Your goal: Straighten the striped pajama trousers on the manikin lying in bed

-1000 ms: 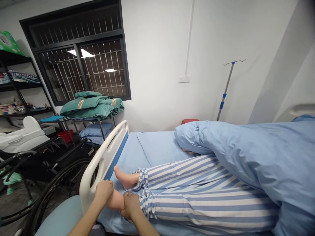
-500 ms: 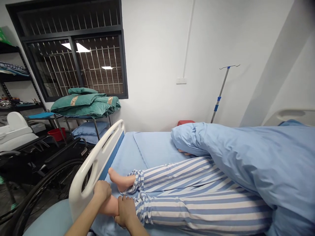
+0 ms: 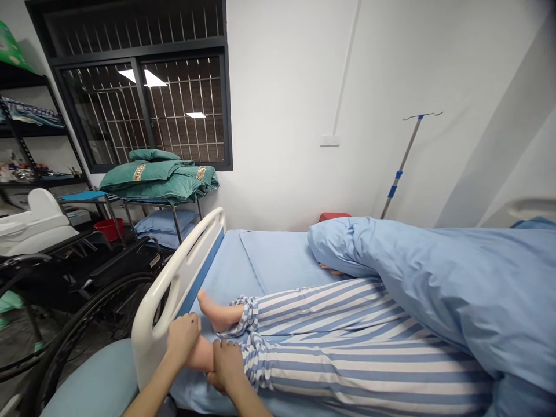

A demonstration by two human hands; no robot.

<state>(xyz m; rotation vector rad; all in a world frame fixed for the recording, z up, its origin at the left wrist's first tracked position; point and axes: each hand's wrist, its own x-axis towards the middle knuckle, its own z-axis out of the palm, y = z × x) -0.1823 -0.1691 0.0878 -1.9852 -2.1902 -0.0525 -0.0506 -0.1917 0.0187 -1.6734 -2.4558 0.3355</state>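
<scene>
My left hand (image 3: 185, 336) is wrapped over the toe end of the near foot (image 3: 202, 354), beside the bed's footboard. Just above that foot's heel, my right hand (image 3: 228, 365) grips the ankle, its fingers over the top and the thumb on the near side. Both legs wear blue-and-white striped trousers (image 3: 339, 370) with gathered cuffs. The far foot (image 3: 219, 315) rests bare on the blue sheet (image 3: 273, 260), toes up, untouched. A bunched blue quilt (image 3: 434, 266) covers the upper legs and hides the rest of the body.
A white footboard (image 3: 145, 318) stands left of my hands. Beyond it is a black wheelchair (image 3: 117, 269), and a light-blue rounded seat (image 3: 93, 382) lies at the lower left. Green folded bedding (image 3: 160, 179) sits under the window. An IV pole (image 3: 403, 162) stands behind the bed.
The view has turned slightly left, so everything sits a little further right. Both hands keep their hold on the near foot and ankle, with little visible movement against the bed.
</scene>
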